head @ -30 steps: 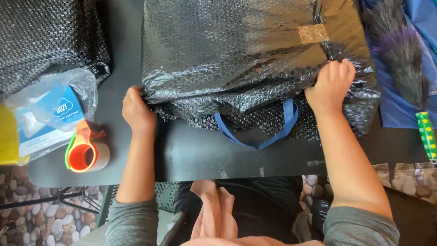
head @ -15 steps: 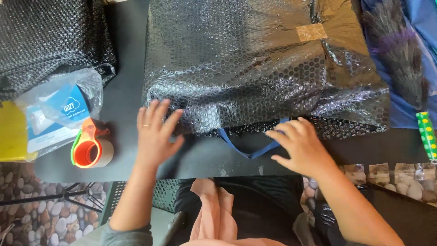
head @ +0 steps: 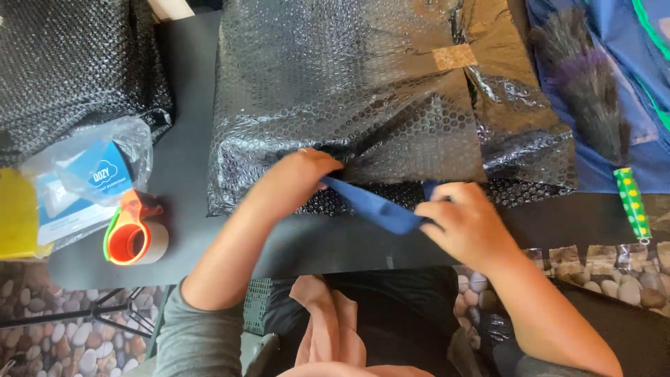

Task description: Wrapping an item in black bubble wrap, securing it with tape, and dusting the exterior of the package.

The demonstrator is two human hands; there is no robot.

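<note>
1. Dark matte counter [head: 188,139] over a pebble-pattern floor, pretty cluttered workspace.
2. Big bundle wrapped in black bubble wrap [head: 363,98] sits mid-counter, a tan tape patch [head: 453,56] holding the crinkly folds shut near the far edge.
3. Left hand [head: 303,171] presses on the bundle's near side, fingers curled onto one end of a flat blue strap [head: 373,206], probably to keep it steady.
4. Right hand [head: 464,223] pinches the strap's other end by the near edge, pulling it taut.
5. Orange tape dispenser [head: 132,237] waits near the left corner.

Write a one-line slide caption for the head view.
Both hands, left and right, grip a blue strap at the near edge of a bubble-wrapped bundle on a dark table.
</note>
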